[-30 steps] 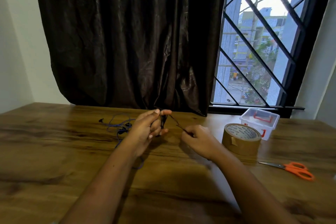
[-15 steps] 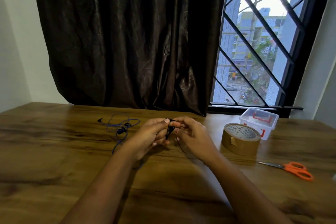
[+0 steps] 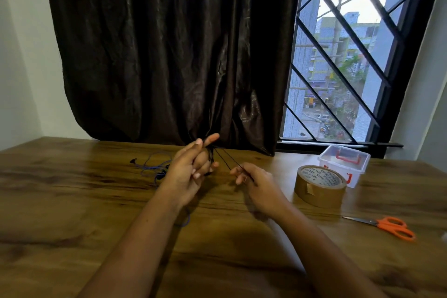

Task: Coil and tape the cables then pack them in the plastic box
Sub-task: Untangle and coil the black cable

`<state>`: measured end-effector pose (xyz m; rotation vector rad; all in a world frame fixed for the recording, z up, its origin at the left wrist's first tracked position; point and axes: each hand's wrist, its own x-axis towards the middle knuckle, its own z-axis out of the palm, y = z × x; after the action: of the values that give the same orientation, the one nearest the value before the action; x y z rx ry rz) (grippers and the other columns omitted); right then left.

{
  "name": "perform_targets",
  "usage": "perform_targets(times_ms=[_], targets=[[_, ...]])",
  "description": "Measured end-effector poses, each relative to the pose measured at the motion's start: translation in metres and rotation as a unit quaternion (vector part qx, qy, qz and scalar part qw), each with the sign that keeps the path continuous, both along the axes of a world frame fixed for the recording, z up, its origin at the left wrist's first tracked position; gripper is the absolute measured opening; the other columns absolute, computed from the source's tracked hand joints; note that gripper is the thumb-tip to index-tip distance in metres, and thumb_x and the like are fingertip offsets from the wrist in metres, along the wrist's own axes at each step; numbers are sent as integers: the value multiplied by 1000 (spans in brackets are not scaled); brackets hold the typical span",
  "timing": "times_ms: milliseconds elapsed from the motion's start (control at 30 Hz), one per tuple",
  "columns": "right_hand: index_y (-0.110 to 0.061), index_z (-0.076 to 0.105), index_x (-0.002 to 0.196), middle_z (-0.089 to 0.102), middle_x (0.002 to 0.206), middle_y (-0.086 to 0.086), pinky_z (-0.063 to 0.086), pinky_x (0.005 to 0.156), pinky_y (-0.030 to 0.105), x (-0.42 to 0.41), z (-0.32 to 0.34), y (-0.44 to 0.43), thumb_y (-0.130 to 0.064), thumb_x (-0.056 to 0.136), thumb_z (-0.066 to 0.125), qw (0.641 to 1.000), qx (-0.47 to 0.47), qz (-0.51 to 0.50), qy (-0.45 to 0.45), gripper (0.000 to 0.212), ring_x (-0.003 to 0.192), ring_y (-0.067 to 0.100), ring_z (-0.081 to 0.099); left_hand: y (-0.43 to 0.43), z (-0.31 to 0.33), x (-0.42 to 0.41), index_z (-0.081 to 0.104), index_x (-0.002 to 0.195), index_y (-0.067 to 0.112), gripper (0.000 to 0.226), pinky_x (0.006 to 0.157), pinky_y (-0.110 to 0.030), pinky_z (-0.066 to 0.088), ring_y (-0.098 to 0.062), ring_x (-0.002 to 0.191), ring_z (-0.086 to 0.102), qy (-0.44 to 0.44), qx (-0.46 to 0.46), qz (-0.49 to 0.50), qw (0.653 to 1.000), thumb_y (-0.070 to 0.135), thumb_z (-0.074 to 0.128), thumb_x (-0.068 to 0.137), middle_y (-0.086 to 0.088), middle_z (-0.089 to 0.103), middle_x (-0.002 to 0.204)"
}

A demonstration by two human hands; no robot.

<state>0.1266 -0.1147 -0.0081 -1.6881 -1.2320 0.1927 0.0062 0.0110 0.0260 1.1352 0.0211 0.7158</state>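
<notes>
A thin black cable [image 3: 223,160] is wound around the fingers of my left hand [image 3: 191,172], which is held up above the table with two fingers straight. Its free strands run right and down to my right hand [image 3: 251,180], which pinches them taut. A blue cable [image 3: 151,168] lies in a loose tangle on the table just left of my left hand. The brown tape roll [image 3: 319,186] lies flat to the right of my right hand. The small clear plastic box [image 3: 344,164] with red handle and clips stands behind the tape, lid on.
Orange-handled scissors [image 3: 389,226] lie on the wooden table [image 3: 72,213] at the right, blades pointing left. A dark curtain [image 3: 169,55] hangs behind the table. A barred window [image 3: 350,68] is at the back right.
My right hand came up against my left hand with the black cable, then drew away to the right, pulling the strands taut. My left hand's fingers have straightened upward.
</notes>
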Motion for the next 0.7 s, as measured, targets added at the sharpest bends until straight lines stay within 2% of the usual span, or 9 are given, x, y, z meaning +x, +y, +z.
perform_targets(times_ms=[67, 200, 300, 400, 467, 533, 633, 700], targets=[[-25, 58, 102, 63, 93, 5, 52, 82, 51, 2, -2, 1, -4, 97, 41, 999, -11, -19, -23, 27, 89, 26, 63, 5, -1, -1, 57, 115, 8, 33, 56, -20, 51, -2, 29, 26, -17, -30, 19, 999, 23, 31, 101, 8, 29, 35], [-30, 55, 113, 62, 101, -5, 55, 80, 41, 5, -4, 1, -18, 97, 45, 990, -60, -75, -104, 22, 89, 13, 62, 3, -6, 2, 56, 116, 10, 32, 60, -20, 51, -3, 30, 26, -6, -37, 44, 998, 24, 32, 101, 9, 29, 36], [-29, 55, 116, 63, 101, -8, 58, 74, 37, 3, -2, 0, -21, 98, 44, 988, -74, -81, -109, 23, 82, 11, 63, 2, -6, 4, 56, 115, 11, 31, 62, -20, 52, -3, 30, 26, 0, -28, 51, 998, 25, 33, 100, 9, 29, 36], [-29, 54, 122, 64, 100, -6, 56, 79, 37, 1, 1, 0, -22, 99, 42, 981, -92, -82, -147, 27, 86, 11, 62, 4, -6, 4, 56, 115, 12, 30, 62, -20, 51, -3, 31, 26, 8, -13, 64, 998, 25, 33, 101, 7, 28, 35], [-35, 40, 137, 65, 107, -2, 55, 84, 35, -1, 3, -1, -21, 99, 43, 982, -94, -69, -147, 41, 93, 12, 62, 4, -7, 5, 56, 115, 13, 30, 63, -21, 50, -3, 31, 26, 15, -1, 73, 997, 26, 33, 100, 7, 28, 35], [-43, 17, 146, 66, 108, -1, 54, 83, 31, -5, 4, -1, -18, 96, 48, 986, -102, -51, -122, 64, 92, 12, 63, 4, -7, 5, 57, 115, 13, 31, 64, -22, 50, -3, 31, 27, 22, 14, 80, 996, 25, 33, 100, 6, 28, 35], [-48, -8, 145, 68, 90, 2, 55, 76, 31, -10, 5, -2, -16, 94, 50, 986, -114, -44, -112, 84, 77, 14, 65, 3, -8, 5, 59, 113, 14, 30, 66, -24, 51, -4, 32, 26, 31, 34, 91, 995, 25, 33, 100, 6, 28, 36], [-50, -15, 143, 67, 85, 4, 55, 75, 33, -10, 5, -2, -16, 94, 51, 985, -120, -46, -113, 89, 74, 15, 65, 3, -8, 5, 59, 113, 15, 30, 67, -25, 50, -4, 32, 25, 37, 42, 95, 994, 25, 33, 100, 7, 28, 37]])
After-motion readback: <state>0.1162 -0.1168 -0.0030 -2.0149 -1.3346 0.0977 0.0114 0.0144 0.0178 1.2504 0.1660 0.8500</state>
